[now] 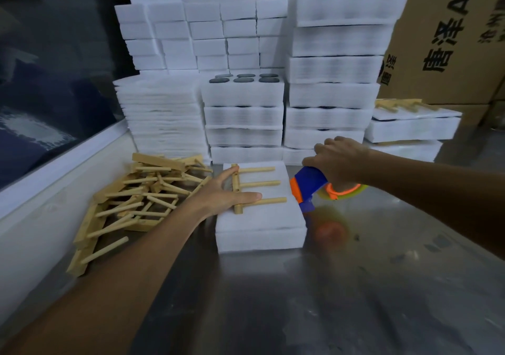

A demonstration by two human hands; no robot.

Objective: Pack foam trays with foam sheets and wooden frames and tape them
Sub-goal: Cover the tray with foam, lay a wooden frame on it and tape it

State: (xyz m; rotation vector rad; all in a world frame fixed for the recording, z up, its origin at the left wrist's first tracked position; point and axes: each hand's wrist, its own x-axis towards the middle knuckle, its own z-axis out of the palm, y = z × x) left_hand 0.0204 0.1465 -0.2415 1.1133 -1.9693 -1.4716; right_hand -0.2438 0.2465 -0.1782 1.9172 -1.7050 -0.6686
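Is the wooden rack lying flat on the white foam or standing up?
Lying flat. The wooden rack rests on the foam tray, its three pegs pointing sideways, with the left hand pressing on it.

Tape dispenser (310, 188) blurred, partly hand-hidden

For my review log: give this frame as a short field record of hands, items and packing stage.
left hand: left hand pressing flat on wooden frame
right hand: right hand gripping blue-orange tape dispenser
work item: foam tray covered, frame on top
supplies: frame pile to its left, foam stacks behind
surface: metal table
stage: taping about to begin, it seems
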